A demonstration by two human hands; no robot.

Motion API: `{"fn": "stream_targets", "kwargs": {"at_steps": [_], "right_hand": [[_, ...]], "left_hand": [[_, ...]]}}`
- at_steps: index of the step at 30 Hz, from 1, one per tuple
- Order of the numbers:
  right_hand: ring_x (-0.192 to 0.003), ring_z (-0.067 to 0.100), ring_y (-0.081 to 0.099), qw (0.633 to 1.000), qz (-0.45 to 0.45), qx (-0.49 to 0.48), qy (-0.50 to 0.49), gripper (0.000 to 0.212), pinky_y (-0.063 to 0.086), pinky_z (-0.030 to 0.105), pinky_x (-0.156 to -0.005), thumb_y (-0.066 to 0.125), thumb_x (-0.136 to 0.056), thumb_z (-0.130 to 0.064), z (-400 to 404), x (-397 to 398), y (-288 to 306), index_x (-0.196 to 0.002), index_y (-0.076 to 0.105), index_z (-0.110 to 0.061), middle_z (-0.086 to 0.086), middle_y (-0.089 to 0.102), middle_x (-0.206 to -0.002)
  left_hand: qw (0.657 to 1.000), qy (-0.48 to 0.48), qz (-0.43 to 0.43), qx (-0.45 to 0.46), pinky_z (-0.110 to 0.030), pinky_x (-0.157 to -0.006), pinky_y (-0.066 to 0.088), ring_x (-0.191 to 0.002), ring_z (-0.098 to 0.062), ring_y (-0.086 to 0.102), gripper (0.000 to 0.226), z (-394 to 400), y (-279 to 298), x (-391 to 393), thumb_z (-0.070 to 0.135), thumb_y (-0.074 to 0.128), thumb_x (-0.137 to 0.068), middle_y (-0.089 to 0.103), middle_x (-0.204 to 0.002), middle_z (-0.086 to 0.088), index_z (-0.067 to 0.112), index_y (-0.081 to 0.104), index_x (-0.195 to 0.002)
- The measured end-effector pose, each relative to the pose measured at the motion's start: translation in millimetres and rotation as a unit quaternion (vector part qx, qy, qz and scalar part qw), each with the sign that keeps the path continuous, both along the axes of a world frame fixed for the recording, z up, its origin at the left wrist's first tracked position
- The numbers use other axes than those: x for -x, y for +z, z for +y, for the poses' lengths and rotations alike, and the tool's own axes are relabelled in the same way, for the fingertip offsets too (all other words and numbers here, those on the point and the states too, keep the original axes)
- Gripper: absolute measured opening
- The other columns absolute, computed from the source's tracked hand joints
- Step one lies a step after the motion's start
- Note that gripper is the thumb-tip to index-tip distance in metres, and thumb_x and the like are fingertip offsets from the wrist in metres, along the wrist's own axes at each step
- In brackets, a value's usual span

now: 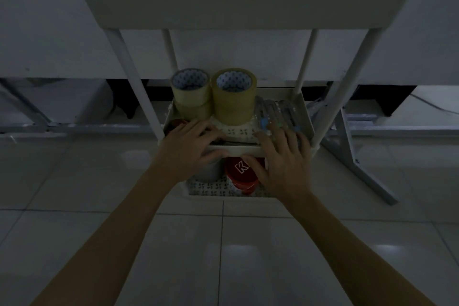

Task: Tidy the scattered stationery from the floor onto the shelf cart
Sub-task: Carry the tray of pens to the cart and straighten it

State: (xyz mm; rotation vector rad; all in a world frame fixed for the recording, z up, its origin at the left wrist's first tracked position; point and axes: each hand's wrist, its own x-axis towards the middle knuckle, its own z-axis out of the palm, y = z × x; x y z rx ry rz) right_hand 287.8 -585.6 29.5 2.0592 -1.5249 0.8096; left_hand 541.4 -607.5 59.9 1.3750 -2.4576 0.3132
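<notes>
Looks near the end: no loose stationery visible on the floor tiles [223,243] in view, though the frame is dim and only covers the patch in front of the shelf cart [248,10].

Stationery sits on the middle tray [238,149]:
- tape rolls [233,97]: at least 3. One two-high stack at 11 o'clock on the tray, and a taller stack beside it at 12 that may be one or two rolls; can't tell.
- pens [273,112]: a row lying flat at 2 o'clock, clear barrels, coloured caps. Roughly 5–6; too blurred for an exact count.
- small dark-red item [176,124] at 9 o'clock, half hidden by the left hand; unidentifiable.

Bottom tray: 1 red tub [242,174] with white lettering. Top tray: red and teal packets, not countable.

Hands:
- left hand [191,146]: fingers curled over the tray's front lip at 7 o'clock. Whether it clamps something flat and dark there, can't tell.
- right hand [283,159]: fingers spread, palm down, fingertips [288,133] touching the near ends of the pens, thumb under the rim.

My read: final straightening, little left.
</notes>
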Motion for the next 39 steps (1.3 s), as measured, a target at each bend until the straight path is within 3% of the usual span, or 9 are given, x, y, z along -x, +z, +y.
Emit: {"fn": "stream_targets", "kwargs": {"at_steps": [5, 12, 16, 22, 27, 30, 33, 36, 39], "right_hand": [[-0.13, 0.033, 0.058, 0.999, 0.004, 0.035, 0.015, 0.049, 0.026, 0.054, -0.116, 0.055, -0.097, -0.063, -14, 5, -8, -0.119, 0.072, -0.022, 0.008, 0.066, -0.134], [-0.128, 0.034, 0.059, 0.999, -0.01, 0.029, 0.038, 0.049, 0.033, 0.055, -0.112, 0.055, -0.097, -0.065, -39, 10, -8, -0.116, 0.073, -0.023, 0.007, 0.068, -0.129], [-0.127, 0.034, 0.06, 0.998, -0.019, 0.041, 0.041, 0.051, 0.034, 0.053, -0.11, 0.057, -0.096, -0.066, -54, 8, -10, -0.118, 0.073, -0.023, 0.008, 0.068, -0.129], [-0.125, 0.034, 0.061, 0.996, -0.03, 0.056, 0.057, 0.051, 0.038, 0.053, -0.106, 0.06, -0.093, -0.066, -65, 11, -16, -0.114, 0.074, -0.022, 0.007, 0.069, -0.128], [-0.13, 0.033, 0.056, 0.997, -0.046, 0.02, 0.063, 0.052, 0.036, 0.052, -0.108, 0.059, -0.094, -0.064, -59, 9, -9, -0.123, 0.071, -0.022, 0.007, 0.066, -0.134], [-0.142, 0.032, 0.046, 0.99, -0.089, -0.044, 0.105, 0.055, 0.032, 0.052, -0.114, 0.063, -0.094, -0.053, -48, 13, 1, -0.139, 0.062, -0.021, 0.01, 0.053, -0.15], [-0.137, 0.033, 0.048, 0.972, -0.182, -0.038, 0.144, 0.053, 0.035, 0.046, -0.115, 0.07, -0.09, -0.033, -25, 25, 9, -0.138, 0.061, -0.012, 0.015, 0.053, -0.146], [-0.122, 0.032, 0.055, 0.952, -0.298, -0.004, 0.065, 0.042, 0.049, 0.049, -0.1, 0.074, -0.087, -0.024, 2, 35, 5, -0.126, 0.066, -0.008, 0.016, 0.055, -0.131], [-0.126, 0.02, 0.047, 0.902, -0.422, -0.089, 0.009, 0.065, 0.046, 0.035, -0.102, 0.079, -0.088, -0.029, 11, 37, 0, -0.142, 0.048, -0.01, 0.013, 0.043, -0.141]], "left_hand": [[0.994, 0.022, 0.015, 0.105, -0.036, -0.084, 0.054, -0.099, -0.021, 0.071, 0.044, 4, -10, 6, 0.061, 0.053, -0.102, 0.074, -0.11, 0.003, 0.026, 0.077, -0.113], [0.986, -0.017, 0.046, 0.162, -0.034, -0.077, 0.055, -0.093, -0.02, 0.073, 0.043, -19, -12, 8, 0.057, 0.054, -0.103, 0.076, -0.106, 0.002, 0.023, 0.08, -0.109], [0.983, -0.019, 0.041, 0.177, -0.032, -0.076, 0.051, -0.092, -0.02, 0.073, 0.048, -36, -12, 6, 0.059, 0.048, -0.104, 0.076, -0.106, 0.002, 0.024, 0.08, -0.11], [0.977, -0.018, 0.042, 0.206, -0.031, -0.074, 0.05, -0.091, -0.018, 0.072, 0.04, -42, -18, 9, 0.057, 0.057, -0.102, 0.076, -0.104, 0.003, 0.025, 0.08, -0.107], [0.985, -0.007, 0.051, 0.167, -0.03, -0.076, 0.05, -0.095, -0.018, 0.07, 0.043, -39, -12, 10, 0.061, 0.053, -0.102, 0.075, -0.108, 0.004, 0.026, 0.077, -0.111], [0.987, -0.005, 0.126, 0.1, -0.035, -0.081, 0.057, -0.1, -0.018, 0.068, 0.041, -32, -6, 12, 0.06, 0.062, -0.096, 0.071, -0.111, 0.004, 0.024, 0.076, -0.112], [0.965, 0.001, 0.262, 0.025, -0.034, -0.089, 0.054, -0.102, -0.019, 0.063, 0.039, -22, 4, 14, 0.046, 0.08, -0.085, 0.064, -0.11, -0.001, 0.019, 0.075, -0.112], [0.931, 0.036, 0.358, 0.064, -0.032, -0.092, 0.054, -0.101, -0.02, 0.061, 0.031, 1, 6, 13, 0.02, 0.086, -0.083, 0.059, -0.111, -0.01, 0.01, 0.073, -0.109], [0.859, 0.145, 0.478, 0.113, -0.034, -0.086, 0.055, -0.099, -0.017, 0.056, 0.038, 31, -8, 12, 0.018, 0.084, -0.084, 0.055, -0.114, -0.01, 0.012, 0.063, -0.115]]}}
